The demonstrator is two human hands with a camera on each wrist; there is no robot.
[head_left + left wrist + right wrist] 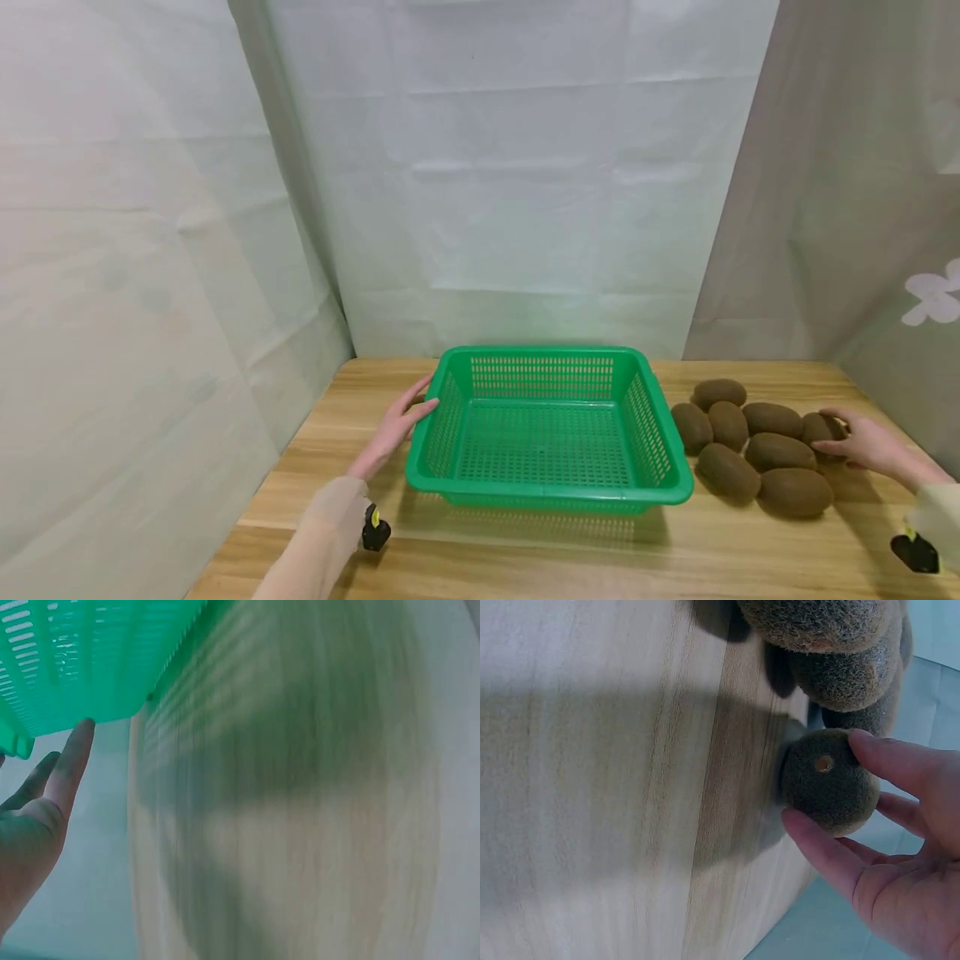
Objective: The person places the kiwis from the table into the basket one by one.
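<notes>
A green plastic basket (543, 493) with slotted walls stands on the wooden table, and nothing lies in it. At its left side is my left hand (397, 423), fingers extended, with the thumb by the rim. The left wrist view shows this hand (41, 817) with one fingertip against the basket's wall (97, 690). Off to the right, my right hand (870, 442) holds the rightmost kiwifruit (821, 427) between thumb and fingers. Seen from the right wrist, that kiwifruit (829, 784) shows its pale stem scar and appears to rest on the table.
Several more brown, fuzzy kiwifruit (780, 452) lie grouped between the basket and my right hand. The wooden table (525, 567) ends at the back against a pale hanging cloth (525, 208). More cloth (135, 292) hangs along the left side.
</notes>
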